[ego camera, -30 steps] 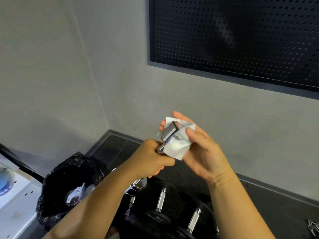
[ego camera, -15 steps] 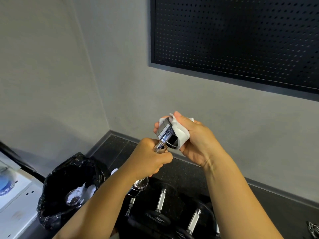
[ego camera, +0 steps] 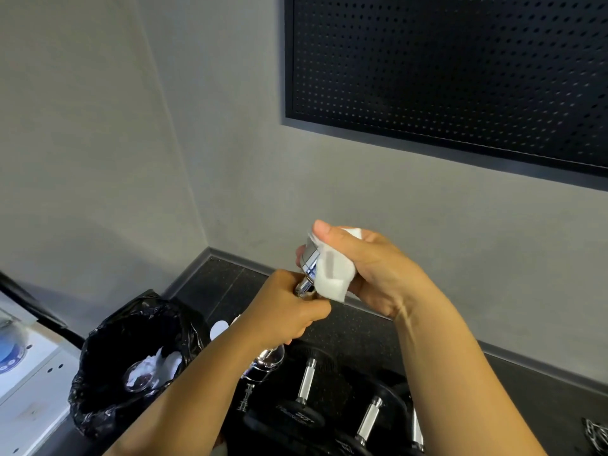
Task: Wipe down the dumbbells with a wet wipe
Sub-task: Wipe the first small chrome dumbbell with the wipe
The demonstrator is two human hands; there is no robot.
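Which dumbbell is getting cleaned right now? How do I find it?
Look below the big black panel with holes on the wall, where two hands meet. The left hand grips the handle of a shiny silver dumbbell while the right hand wraps a white wipe round its top end. The other dumbbells lie below, with black ends.

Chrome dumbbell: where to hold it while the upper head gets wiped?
Grip the knurled handle, fist wrapped round it from the lower-left, as the left hand does. It is the narrow bar between two wider heads, which should stop slipping. The upper head is taken: the right hand presses the wet wipe round it.
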